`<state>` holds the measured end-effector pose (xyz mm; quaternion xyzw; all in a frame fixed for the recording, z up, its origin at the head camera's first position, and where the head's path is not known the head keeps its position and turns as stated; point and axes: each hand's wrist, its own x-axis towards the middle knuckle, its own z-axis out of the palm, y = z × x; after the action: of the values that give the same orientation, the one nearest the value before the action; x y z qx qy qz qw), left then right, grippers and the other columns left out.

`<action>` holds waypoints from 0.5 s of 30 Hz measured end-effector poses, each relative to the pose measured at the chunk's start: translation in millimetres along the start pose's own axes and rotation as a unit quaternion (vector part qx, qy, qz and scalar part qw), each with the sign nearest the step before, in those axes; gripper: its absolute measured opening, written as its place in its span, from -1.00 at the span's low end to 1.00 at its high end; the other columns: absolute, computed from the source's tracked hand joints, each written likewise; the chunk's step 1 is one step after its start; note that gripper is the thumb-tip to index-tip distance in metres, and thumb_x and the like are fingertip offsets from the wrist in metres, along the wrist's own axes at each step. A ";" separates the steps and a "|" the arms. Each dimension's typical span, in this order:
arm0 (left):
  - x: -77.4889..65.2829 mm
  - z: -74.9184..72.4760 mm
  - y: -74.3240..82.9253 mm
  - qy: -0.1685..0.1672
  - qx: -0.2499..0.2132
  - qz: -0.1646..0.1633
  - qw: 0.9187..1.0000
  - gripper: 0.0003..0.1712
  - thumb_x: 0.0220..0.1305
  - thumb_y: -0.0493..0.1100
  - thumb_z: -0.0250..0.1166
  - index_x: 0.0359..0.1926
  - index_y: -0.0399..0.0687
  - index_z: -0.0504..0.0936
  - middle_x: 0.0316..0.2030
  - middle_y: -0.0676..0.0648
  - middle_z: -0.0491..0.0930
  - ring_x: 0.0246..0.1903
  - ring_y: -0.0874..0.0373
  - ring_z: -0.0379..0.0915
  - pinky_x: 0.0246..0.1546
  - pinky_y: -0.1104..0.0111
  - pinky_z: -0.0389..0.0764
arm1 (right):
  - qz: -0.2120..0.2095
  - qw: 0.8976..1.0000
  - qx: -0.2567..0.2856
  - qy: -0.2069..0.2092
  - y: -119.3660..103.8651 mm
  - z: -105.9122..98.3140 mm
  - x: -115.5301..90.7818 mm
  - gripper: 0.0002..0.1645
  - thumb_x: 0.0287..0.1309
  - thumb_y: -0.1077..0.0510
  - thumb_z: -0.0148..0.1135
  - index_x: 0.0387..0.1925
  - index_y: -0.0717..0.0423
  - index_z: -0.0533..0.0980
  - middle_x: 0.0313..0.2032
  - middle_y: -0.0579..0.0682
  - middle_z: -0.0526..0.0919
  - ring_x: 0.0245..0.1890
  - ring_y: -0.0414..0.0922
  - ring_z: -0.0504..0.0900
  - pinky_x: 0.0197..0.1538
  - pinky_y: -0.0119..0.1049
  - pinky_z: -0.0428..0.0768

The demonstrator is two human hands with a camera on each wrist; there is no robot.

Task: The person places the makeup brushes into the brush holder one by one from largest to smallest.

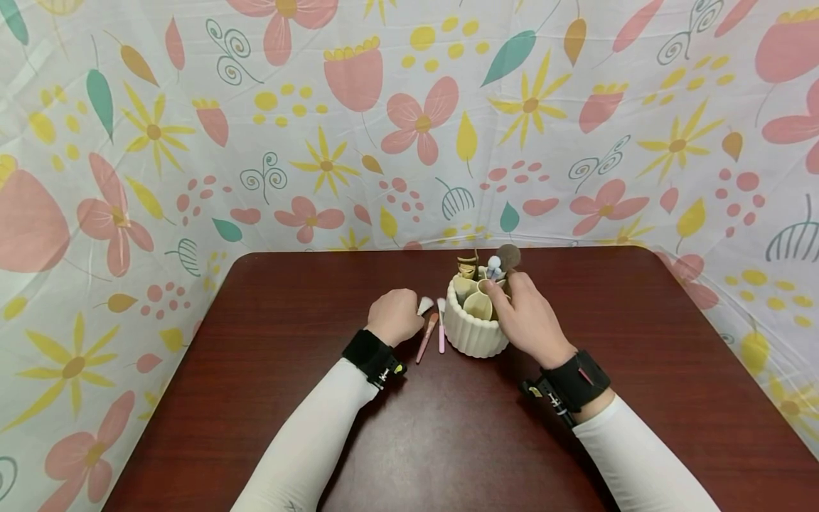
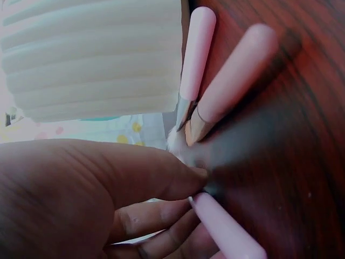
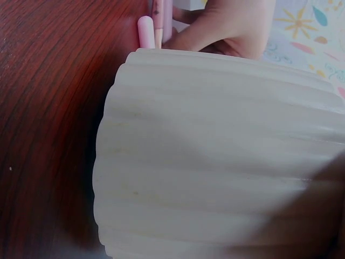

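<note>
My left hand [image 1: 395,318] is low over the table, left of a cream ribbed brush holder [image 1: 476,340]. Its thumb and fingers pinch a pink-handled makeup brush [image 2: 229,226]; pale bristles show beside the hand in the head view. Between that hand and the holder lie a makeup brush with brown bristles [image 1: 427,338] and another with white bristles [image 1: 441,327]. On the holder's right side my right hand [image 1: 531,320] grips the rim, thumb over the inner compartments and the other fingers mostly hidden. The right wrist view is filled by the holder's ribbed wall.
Inside the holder stand a gold-coloured item [image 1: 467,267], a pale blue rounded item [image 1: 494,267] and a grey-brown round item [image 1: 509,256]. The dark red wooden table [image 1: 288,306] ends at a floral cloth backdrop [image 1: 409,128].
</note>
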<state>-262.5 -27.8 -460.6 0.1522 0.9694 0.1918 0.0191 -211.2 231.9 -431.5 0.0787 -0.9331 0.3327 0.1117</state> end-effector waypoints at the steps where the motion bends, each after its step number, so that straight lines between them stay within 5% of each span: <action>1: 0.4 -0.5 -0.6 0.002 -0.001 0.000 1.000 -0.40 0.39 -0.24 0.41 -0.71 0.10 0.28 -0.70 0.14 0.07 -0.66 0.19 0.10 -0.68 0.32 0.18 | 0.000 1.000 0.001 0.000 0.1 -0.1 0.0 -0.22 0.75 -0.38 -0.12 0.25 0.28 0.48 0.07 0.26 0.53 -0.02 0.17 0.55 0.05 0.18 0.54; 9: 1.5 -7.6 -3.7 0.058 -0.039 0.018 0.997 -0.47 0.32 -0.27 0.38 -0.69 0.10 0.30 -0.68 0.15 0.04 -0.67 0.24 -0.08 -0.62 0.36 -0.04 | -0.004 1.000 0.001 0.006 0.5 0.8 0.4 -0.25 0.75 -0.37 -0.10 0.23 0.27 0.48 0.04 0.25 0.54 -0.04 0.17 0.55 0.04 0.17 0.54; 15: -1.9 -15.8 -1.1 0.121 -0.088 0.027 0.988 -0.95 0.42 -0.20 0.41 -0.17 -0.01 0.79 -0.38 0.09 0.60 -0.54 0.21 0.42 -0.56 0.36 0.37 | -0.006 1.000 0.001 0.007 0.5 1.0 0.4 -0.23 0.75 -0.36 -0.09 0.25 0.29 0.49 0.05 0.25 0.54 -0.03 0.18 0.56 0.05 0.18 0.55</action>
<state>-262.5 -35.0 -446.5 0.1518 0.9393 0.2941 -0.0905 -211.9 231.6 -432.4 0.0817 -0.9315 0.3334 0.1204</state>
